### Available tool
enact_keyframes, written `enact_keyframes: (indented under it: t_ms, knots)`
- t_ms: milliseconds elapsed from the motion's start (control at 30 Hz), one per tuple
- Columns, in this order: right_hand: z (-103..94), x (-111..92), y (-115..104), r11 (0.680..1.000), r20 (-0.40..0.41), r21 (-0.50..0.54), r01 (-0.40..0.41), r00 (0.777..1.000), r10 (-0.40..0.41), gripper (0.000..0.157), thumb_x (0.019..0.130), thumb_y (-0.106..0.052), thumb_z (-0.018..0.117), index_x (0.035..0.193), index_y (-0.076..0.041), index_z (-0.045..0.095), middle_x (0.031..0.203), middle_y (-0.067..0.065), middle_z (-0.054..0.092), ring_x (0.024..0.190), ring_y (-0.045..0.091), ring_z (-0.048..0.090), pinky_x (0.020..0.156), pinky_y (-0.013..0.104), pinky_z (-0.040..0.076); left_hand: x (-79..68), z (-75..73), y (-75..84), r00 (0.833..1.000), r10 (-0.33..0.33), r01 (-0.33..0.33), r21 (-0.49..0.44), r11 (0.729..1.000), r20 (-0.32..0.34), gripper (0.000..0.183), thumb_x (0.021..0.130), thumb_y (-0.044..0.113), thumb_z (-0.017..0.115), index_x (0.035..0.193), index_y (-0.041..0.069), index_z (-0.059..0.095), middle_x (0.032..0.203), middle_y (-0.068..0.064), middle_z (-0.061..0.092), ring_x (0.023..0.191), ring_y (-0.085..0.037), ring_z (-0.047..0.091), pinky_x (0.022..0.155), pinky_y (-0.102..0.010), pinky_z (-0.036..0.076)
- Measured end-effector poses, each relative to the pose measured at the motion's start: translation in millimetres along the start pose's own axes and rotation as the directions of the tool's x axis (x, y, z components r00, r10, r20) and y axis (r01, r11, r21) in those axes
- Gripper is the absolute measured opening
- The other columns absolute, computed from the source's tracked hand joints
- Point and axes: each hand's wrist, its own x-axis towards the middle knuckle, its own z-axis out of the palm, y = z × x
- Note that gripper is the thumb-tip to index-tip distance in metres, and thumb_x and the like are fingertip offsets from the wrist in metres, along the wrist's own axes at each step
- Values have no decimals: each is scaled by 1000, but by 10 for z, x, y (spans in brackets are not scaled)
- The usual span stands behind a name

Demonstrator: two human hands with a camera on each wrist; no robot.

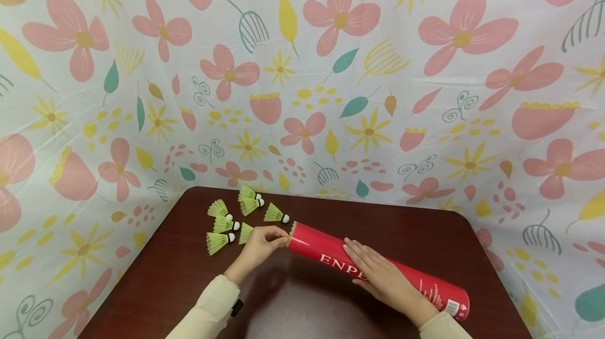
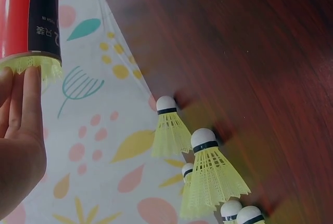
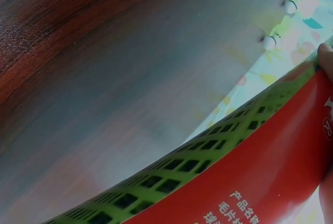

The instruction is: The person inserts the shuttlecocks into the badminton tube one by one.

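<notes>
Writing on the red tube (image 1: 326, 247)
Big white letters (image 1: 343, 266) say "ENPE" — the rest is covered. Near one end is a barcode (image 1: 451, 307), beside tiny print (image 1: 432, 293) too small to read. The black strip (image 2: 44, 13) says "只装", upside down. More white words (image 3: 244, 207) say "产品名称" — the next line starts "毛片".

A person's arms (image 1: 236, 272) in pale sleeves (image 1: 210, 302) reached forward from below. The left hand (image 1: 261, 244) turned inward, thumb and fingertips pinching; the right hand (image 1: 382, 278) lay palm down, its fingers extended close together, angled leftward.
</notes>
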Motion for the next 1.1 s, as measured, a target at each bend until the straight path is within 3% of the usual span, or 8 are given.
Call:
enact_keyframes:
  t_ms: [267,500,667,767,1000,1100]
  knots:
    - [5,-8,-2,1000,-19,-6,12,1000,-12,72,98,-53,36,148,-2,34,152,13,35,135,28,39,116,23,9,18,25,-14,1000,-2,3,-4,1000,21,4,85,-4,68,87,-6,72,81,-18,70,70,-15,63,62,-26,53]
    - [12,2,-10,1000,-10,2,16,1000,-16,72,96,-50,45,148,-2,33,152,15,35,136,28,37,116,23,9,33,31,-15,999,-3,3,1,1000,50,5,84,-6,68,87,-7,72,82,-17,71,71,-16,64,65,-40,57]
    - [7,14,-14,1000,20,6,-1,1000,1,73,96,-50,47,150,-3,31,152,14,34,138,27,35,116,23,9,45,26,-16,998,-22,23,-7,1000,50,6,84,-5,69,88,-7,73,84,-17,72,73,-17,66,62,-23,54]
    - [14,17,-10,1000,21,2,0,1000,0,73,96,-51,46,149,-3,31,152,14,34,138,27,36,116,23,9,49,15,-16,998,-31,32,-20,999,52,6,84,-5,69,88,-7,73,84,-18,72,73,-18,67,62,-20,53]
    - [20,19,16,1000,4,-3,-6,1000,6,73,97,-53,38,150,-3,31,153,14,33,138,26,35,116,23,8,70,-37,-63,997,-50,55,-89,995,51,9,85,-5,68,91,-11,72,86,-24,70,79,-37,69,68,-31,57]
    - [16,16,34,1000,-17,-3,0,1000,0,73,96,-52,41,149,-2,32,153,14,34,138,27,36,116,23,9,86,-57,-178,999,-35,37,-80,996,25,9,84,-6,69,91,-12,71,86,-26,69,80,-44,67,69,-38,57]
